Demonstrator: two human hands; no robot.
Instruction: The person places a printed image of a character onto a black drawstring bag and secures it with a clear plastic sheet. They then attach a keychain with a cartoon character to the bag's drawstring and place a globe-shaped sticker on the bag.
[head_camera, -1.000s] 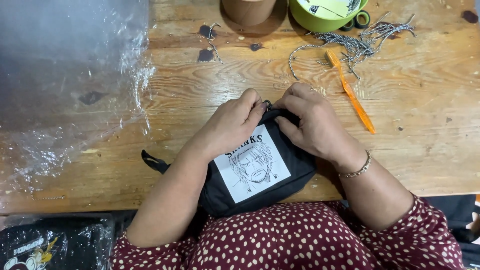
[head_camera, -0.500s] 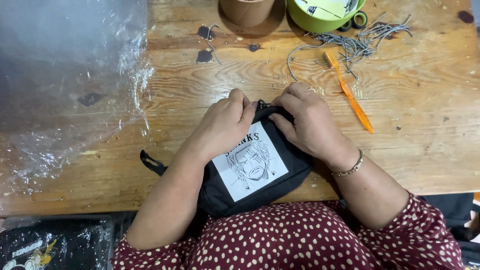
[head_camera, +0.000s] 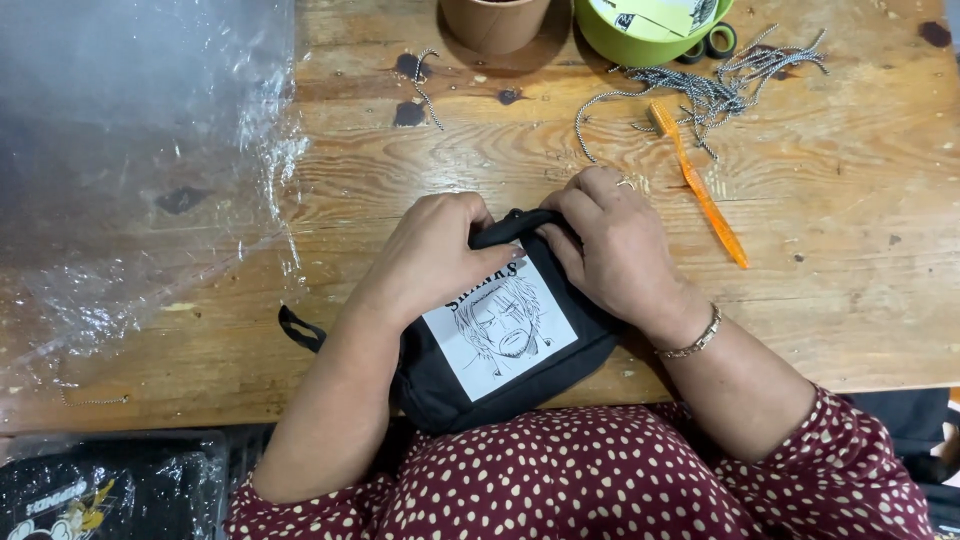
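Fabric pouch (head_camera: 500, 350) — black, soft — gripped by left hand (head_camera: 440, 255) and right hand (head_camera: 610, 245).

Counter: I see a worn wooden counter (head_camera: 850, 300) with dark stains near its far edge.
Plastic sheet: a clear, crinkled plastic sheet (head_camera: 130, 180) covers the counter's left part.
Toothbrush: an orange toothbrush (head_camera: 700, 185) lies on the right, bristle end away from me.
Chains: a tangle of thin ball chains (head_camera: 710, 85) lies at the toothbrush's head; one short chain (head_camera: 428, 90) lies apart, near the cup.
Cup: I make out a brown cup (head_camera: 495, 20) at the far edge.
Bowl: a green bowl (head_camera: 650, 30) stands just right of the cup, papers inside.
Tape: small dark tape rolls (head_camera: 712, 42) touch the bowl's right side.
Packet: a bagged black item (head_camera: 90, 490) lies bottom left, below the counter edge.
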